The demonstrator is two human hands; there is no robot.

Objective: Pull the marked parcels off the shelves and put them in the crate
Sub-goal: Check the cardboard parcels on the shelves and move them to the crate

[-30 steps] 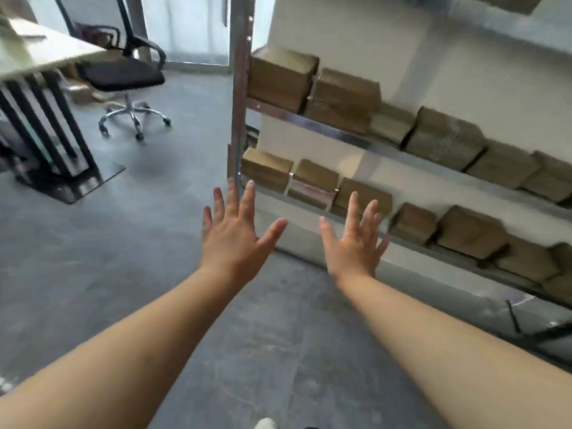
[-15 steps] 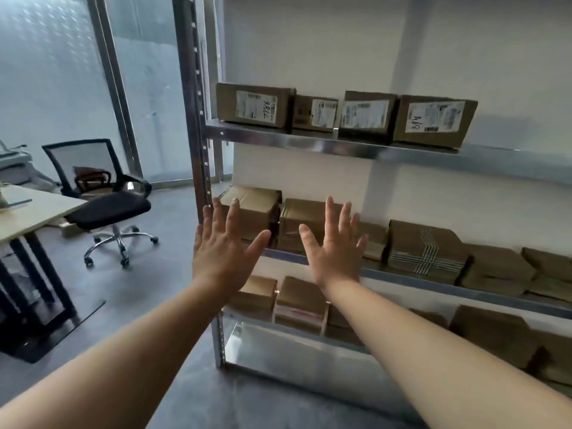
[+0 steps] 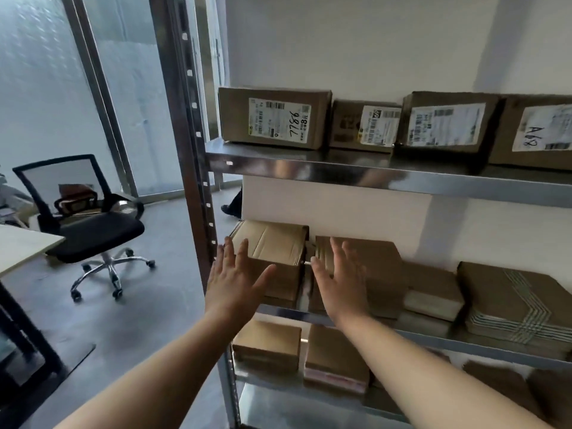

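Both raised, left hand fingers spread wide, right hand fingers splayed, holding nothing, before shelved parcels.

A black office chair is sitting on the grey floor beside a pale desk, with frosted glass panels standing behind it.

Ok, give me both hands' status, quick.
Left hand: open, fingers spread, holding nothing.
Right hand: open, fingers spread, holding nothing.
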